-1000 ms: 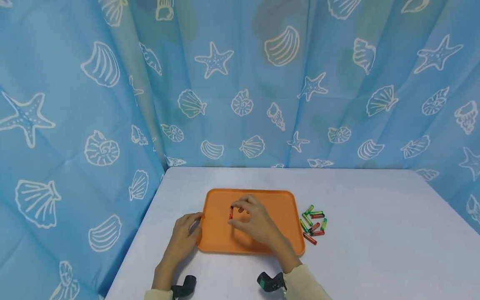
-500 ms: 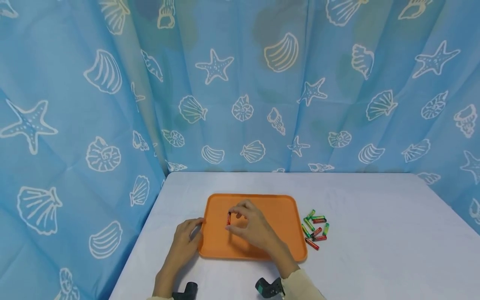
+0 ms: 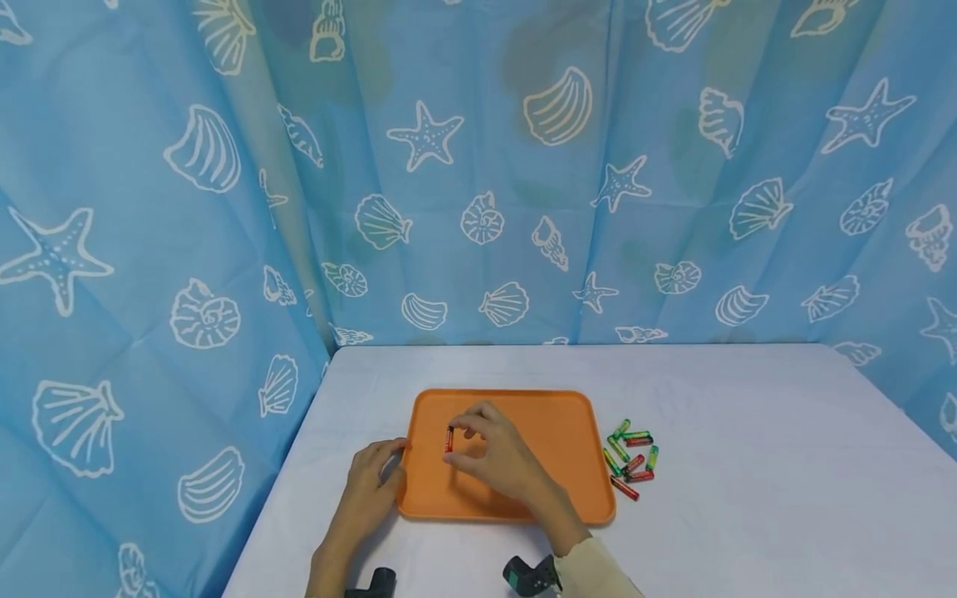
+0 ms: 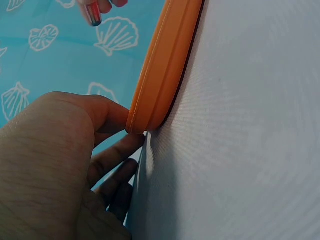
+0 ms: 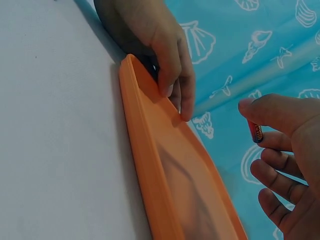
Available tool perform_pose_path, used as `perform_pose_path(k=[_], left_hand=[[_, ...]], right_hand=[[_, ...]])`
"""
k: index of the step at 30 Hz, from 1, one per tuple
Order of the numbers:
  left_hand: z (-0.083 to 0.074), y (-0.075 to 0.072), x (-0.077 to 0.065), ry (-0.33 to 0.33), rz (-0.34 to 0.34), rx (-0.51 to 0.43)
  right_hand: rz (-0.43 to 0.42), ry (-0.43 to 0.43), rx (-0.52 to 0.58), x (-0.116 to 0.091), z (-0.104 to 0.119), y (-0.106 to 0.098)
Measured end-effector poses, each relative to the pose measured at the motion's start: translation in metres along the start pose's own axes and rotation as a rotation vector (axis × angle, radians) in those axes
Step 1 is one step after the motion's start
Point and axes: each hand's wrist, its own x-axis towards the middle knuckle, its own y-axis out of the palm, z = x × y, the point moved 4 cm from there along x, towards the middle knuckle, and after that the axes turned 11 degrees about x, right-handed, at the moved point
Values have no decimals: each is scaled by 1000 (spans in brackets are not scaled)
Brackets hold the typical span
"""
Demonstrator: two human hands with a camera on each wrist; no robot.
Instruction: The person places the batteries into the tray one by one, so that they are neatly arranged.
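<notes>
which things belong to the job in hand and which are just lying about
The job, seemingly:
red battery, pinched in the right grip
orange tray, touched by the left grip
loose batteries beside the tray, probably

Background:
shell-print curtain
black wrist devices

Over the past second, the right hand (image 3: pixel 497 457) has carried its pinched red battery (image 3: pixel 449 440) a little toward nine o'clock over the orange tray (image 3: pixel 549 423), narrowing the gap to the left hand (image 3: pixel 370 483) and widening that to the loose batteries (image 3: pixel 618 449) at three o'clock. In the head view the whole scene has slipped toward six o'clock (the camera evidently tipped up), and the left sleeve has slid out past the bottom edge.
</notes>
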Motion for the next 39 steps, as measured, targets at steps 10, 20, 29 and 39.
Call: perform_pose_path(k=[10,20,29,39], left_hand=[[2,0,0,8,-16,8],[3,1,1,-18,-8,1],[2,0,1,7,-3,-1],[6,-3,1,37,-14,-24]], right_hand=[[9,5,3,5,-1,10],[24,-5,9,8,-3,19],[50,6,-15,7,-4,23],[36,-1,-57,8,-7,24]])
